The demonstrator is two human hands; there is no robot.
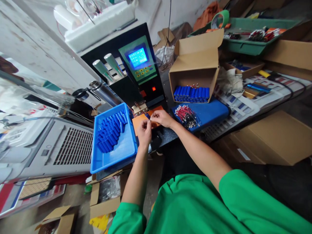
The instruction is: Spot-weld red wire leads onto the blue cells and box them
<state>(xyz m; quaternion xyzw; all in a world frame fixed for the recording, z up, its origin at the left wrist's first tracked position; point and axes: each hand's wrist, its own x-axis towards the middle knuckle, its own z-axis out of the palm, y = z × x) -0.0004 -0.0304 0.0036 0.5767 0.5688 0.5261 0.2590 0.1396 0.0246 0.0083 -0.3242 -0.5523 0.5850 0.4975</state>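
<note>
My left hand (145,130) is closed in a pinch over the orange board (138,123). Just beyond its fingertips is a small blue cylindrical battery cell (147,115), which it appears to hold. My right hand (162,118) meets it from the right, thumb and fingers pressed together at the near end of the cell; what they pinch is too small to make out. The cell lies close to the electrode pins (137,106) of a black spot welder (133,89) with a lit blue screen (138,58).
Left of my hands, a blue tray (122,152) holds many blue cells. To the right, red-and-black wire leads (187,116) lie on a blue surface (214,110), below an open cardboard box (195,76) with stacked cells. A steel flask (103,92) stands behind the tray.
</note>
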